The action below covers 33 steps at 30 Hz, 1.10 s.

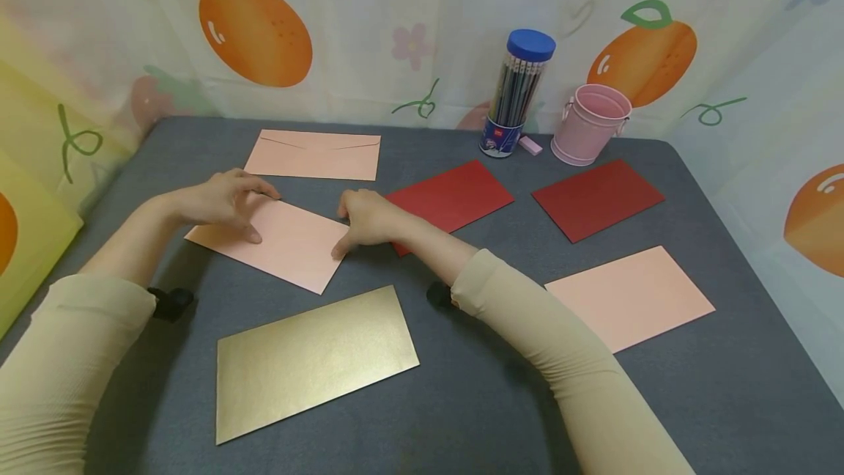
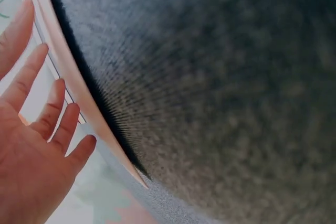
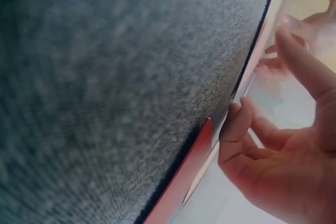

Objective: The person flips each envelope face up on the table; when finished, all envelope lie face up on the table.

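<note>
A plain pale pink envelope [image 1: 290,240] lies flat and slanted on the table at centre left. Over its left part, my left hand [image 1: 234,200] has its thumb and fingers apart near the upper long edge; the left wrist view shows this hand [image 2: 42,135] with spread fingers beside the pink edge. At the envelope's right end is my right hand [image 1: 365,218], the thumb at the short edge and the other fingers loosely bent by the upper corner. In the right wrist view that hand [image 3: 278,150] has a wide gap between thumb and bent fingers.
Behind lies another pink envelope [image 1: 316,156] with flap lines. Two red envelopes [image 1: 455,196], [image 1: 596,200] and a pink one [image 1: 633,299] lie to the right, a gold one [image 1: 316,361] in front. A pencil tub [image 1: 517,94], eraser [image 1: 530,145] and pink bucket [image 1: 590,127] stand at the back.
</note>
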Available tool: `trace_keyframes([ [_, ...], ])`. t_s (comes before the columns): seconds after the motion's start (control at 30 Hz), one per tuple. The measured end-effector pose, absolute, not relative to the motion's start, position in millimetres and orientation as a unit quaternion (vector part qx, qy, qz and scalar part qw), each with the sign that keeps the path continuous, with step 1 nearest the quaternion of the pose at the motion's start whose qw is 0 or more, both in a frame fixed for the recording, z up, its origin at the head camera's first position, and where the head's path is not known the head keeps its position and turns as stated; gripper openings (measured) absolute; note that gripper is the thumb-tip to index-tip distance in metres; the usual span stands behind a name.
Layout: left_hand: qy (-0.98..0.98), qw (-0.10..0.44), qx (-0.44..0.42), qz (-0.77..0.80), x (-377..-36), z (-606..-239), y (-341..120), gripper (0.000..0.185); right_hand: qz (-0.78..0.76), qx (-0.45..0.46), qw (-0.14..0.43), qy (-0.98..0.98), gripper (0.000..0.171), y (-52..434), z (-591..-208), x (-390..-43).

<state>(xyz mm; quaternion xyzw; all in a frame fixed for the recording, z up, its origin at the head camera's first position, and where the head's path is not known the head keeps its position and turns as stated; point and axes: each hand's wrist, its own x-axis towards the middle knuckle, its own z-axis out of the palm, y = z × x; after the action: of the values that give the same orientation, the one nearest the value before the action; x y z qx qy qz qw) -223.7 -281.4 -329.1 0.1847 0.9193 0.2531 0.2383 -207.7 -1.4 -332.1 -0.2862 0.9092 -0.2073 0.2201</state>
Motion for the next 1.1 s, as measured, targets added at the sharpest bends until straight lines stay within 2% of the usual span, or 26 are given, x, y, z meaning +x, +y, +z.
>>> trace_keyframes([
  [0.23,0.931,0.22,0.185,0.223,-227,-332,-277,0.07,-0.164,-0.297,0.206,0.918,0.062,-4,-338,-204],
  [0.57,0.938,0.22,0.169,0.209,-229,-331,-272,0.075,-0.155,-0.289,0.2,0.923,0.06,-5,-340,-206],
  [0.9,0.946,0.203,0.166,0.192,-230,-331,-271,0.072,-0.188,-0.265,0.2,0.925,0.062,-6,-339,-205],
  [1.1,0.944,0.2,0.167,0.202,-231,-331,-273,0.073,-0.238,-0.239,0.21,0.918,0.058,-4,-340,-206],
])
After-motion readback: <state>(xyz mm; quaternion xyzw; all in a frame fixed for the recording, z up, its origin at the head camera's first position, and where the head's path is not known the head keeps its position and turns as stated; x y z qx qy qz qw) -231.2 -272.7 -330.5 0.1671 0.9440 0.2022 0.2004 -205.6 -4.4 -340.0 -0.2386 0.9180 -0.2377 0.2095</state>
